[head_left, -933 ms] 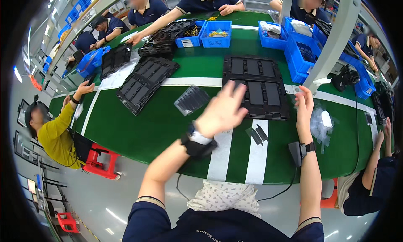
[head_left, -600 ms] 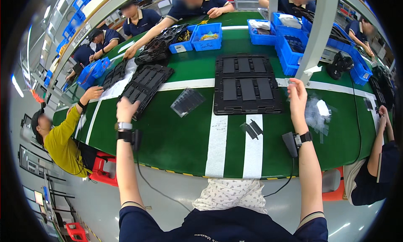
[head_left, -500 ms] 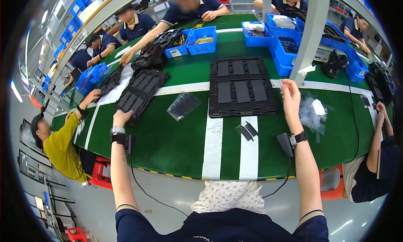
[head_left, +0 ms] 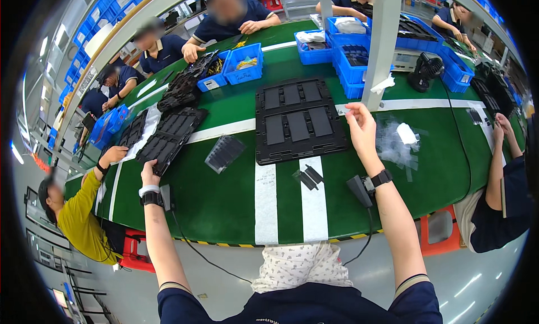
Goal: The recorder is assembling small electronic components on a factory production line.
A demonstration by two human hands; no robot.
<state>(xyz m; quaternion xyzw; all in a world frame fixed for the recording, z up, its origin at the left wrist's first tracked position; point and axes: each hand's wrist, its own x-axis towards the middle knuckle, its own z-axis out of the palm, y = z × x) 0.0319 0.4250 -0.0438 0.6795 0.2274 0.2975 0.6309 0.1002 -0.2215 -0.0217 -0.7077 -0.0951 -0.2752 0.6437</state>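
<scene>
My left hand [head_left: 149, 172] grips the near corner of a black plastic tray [head_left: 171, 137], which lies tilted at the left. In front of me lies another black tray [head_left: 300, 122], its slots holding several flat dark grey rectangular pieces [head_left: 298, 126]. My right hand [head_left: 361, 127] is raised beside that tray's right edge. Its fingers are curled with thumb and index close together; anything between them is too small to make out. Right of this hand is a loose pile of clear film pieces [head_left: 396, 144]. Dark strips on clear film [head_left: 309, 178] lie near the tray's front edge.
A clear sheet with dark strips [head_left: 224, 154] lies between the trays. Behind stand stacked black trays [head_left: 188, 80], blue bins [head_left: 245, 65], a grey post [head_left: 384, 49] and a small black fan [head_left: 425, 71]. Cables run from my wrist devices. Co-workers sit around the green table.
The view has shifted, so the table things appear further left. My left hand stays on the tray corner. The co-worker opposite has drawn a reaching arm back from the left trays.
</scene>
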